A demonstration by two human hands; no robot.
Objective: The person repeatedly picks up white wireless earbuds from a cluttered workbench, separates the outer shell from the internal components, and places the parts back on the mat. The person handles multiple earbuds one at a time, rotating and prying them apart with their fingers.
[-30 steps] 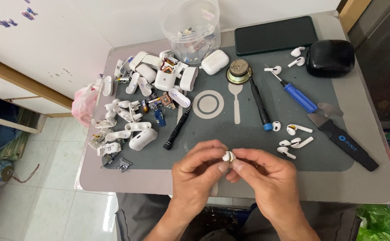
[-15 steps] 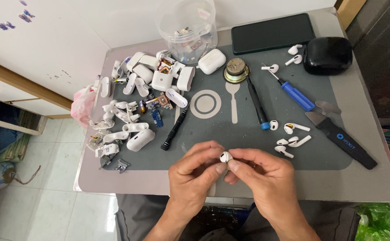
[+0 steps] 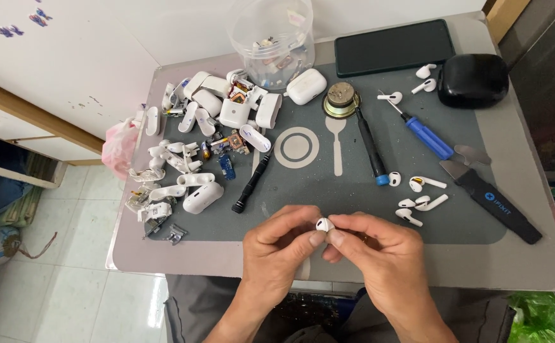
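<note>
Both hands meet at the table's front edge, pinching a small white earbud piece (image 3: 324, 224) between them. My left hand (image 3: 280, 248) grips it with thumb and forefinger from the left. My right hand (image 3: 379, 251) holds its right side with its fingertips. Several loose white earbuds (image 3: 421, 202) lie on the grey work mat (image 3: 354, 190) just right of my hands. A black screwdriver (image 3: 252, 184) lies on the mat just beyond my left hand.
A heap of opened white earbud cases and parts (image 3: 195, 152) fills the table's left. At the back stand a clear plastic tub (image 3: 274, 38), a dark phone (image 3: 393, 46) and a black case (image 3: 472, 79). A blue-handled screwdriver (image 3: 425, 136) and black pry tool (image 3: 496, 203) lie right.
My hands have stayed together on the earbud piece, with only small finger shifts. The view has drifted slightly.
</note>
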